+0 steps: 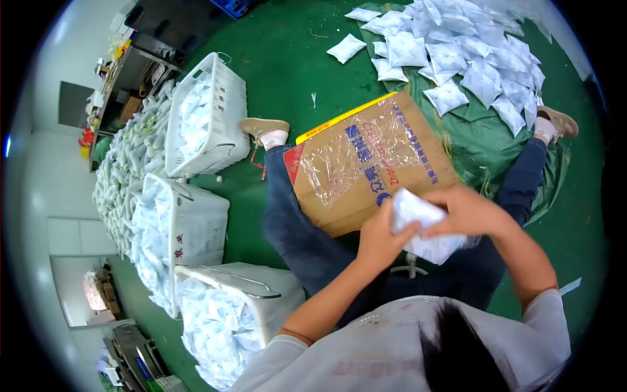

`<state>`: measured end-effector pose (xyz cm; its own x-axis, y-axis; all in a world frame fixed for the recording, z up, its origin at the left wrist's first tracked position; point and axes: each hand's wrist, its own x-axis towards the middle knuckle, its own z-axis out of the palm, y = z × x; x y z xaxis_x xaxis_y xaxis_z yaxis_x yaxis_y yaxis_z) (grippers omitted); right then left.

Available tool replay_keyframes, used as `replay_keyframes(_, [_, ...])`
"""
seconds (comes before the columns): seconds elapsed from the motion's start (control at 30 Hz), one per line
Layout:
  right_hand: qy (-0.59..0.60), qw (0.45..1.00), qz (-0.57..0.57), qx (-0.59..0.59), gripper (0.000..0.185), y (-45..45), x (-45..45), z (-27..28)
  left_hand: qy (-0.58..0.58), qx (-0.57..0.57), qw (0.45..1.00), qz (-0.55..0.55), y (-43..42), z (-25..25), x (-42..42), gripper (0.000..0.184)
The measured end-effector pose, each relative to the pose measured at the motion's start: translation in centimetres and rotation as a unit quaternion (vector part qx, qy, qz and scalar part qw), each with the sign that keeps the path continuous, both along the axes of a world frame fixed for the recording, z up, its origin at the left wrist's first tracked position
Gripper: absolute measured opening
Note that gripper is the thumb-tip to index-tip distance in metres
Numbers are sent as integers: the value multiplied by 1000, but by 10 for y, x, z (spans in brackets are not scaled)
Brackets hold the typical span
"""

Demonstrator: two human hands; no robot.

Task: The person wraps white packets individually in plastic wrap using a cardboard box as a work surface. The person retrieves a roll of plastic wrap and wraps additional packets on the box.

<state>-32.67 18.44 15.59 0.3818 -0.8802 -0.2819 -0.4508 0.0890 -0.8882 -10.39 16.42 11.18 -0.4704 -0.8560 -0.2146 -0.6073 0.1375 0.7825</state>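
Both hands are closed on a white plastic packet held over my lap, by the near edge of a cardboard box. My left hand grips its left side. My right hand pinches it from the right, with the thumb close to the left thumb. The packet's lower right part is blurred by motion. Clear tape and blue and red print cover the box top, and a yellow strip runs along its far edge. The box lies between my legs.
Several plump white packets are heaped on a green sheet at the far right. To my left stand white baskets full of pale packets. Behind them lies a long pile of pale bags, beside a cluttered shelf.
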Motion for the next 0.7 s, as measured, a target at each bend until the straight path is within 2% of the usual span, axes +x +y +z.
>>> replay_keyframes(0.03, [-40,995,-88,19,34,-5,5,-1,149,38,987,47,-1,-44,7,33])
replay_keyframes(0.07, [45,978,-187,-75,32,-8,6,11,203,112,968,100,-2,-60,11,32])
replay_keyframes(0.1, [128,936,-278,-173,30,-13,4,24,260,178,937,152,-6,-62,11,31])
replay_keyframes(0.17, [65,854,-372,-358,34,-8,9,33,302,158,907,248,-8,-62,13,30])
replay_keyframes(0.23, [131,865,-336,-349,56,11,41,6,344,124,882,298,-13,-56,9,30])
replay_keyframes(0.3, [-18,911,-347,-220,67,17,73,-45,379,90,867,309,-11,-47,2,32])
replay_keyframes(0.33, [-139,907,-358,-174,67,16,77,-54,362,48,880,304,-13,-43,-1,34])
replay_keyframes(0.4, [-367,855,-358,-70,67,12,79,-67,358,142,875,293,-27,-37,6,34])
replay_keyframes(0.43, [-431,823,-369,-26,65,10,81,-74,356,187,870,286,-35,-34,10,35])
replay_keyframes(0.5, [-549,742,-380,63,61,5,86,-84,460,283,779,320,-39,-34,10,41])
replay_keyframes(0.53, [-602,685,-410,40,54,0,98,-85,512,306,728,338,-36,-34,0,44])
replay_keyframes(0.57, [-598,658,-457,36,52,-3,111,-82,566,320,674,350,-36,-33,-11,46])
replay_keyframes(0.6, [-595,667,-447,34,51,-3,121,-81,577,322,664,352,-30,-30,-23,49])
replay_keyframes(0.63, [-555,704,-442,24,48,3,128,-90,589,316,652,358,-21,-32,-30,53])
replay_keyframes(0.7, [-446,766,-460,-55,43,12,142,-117,600,311,678,288,-19,-63,-20,55])
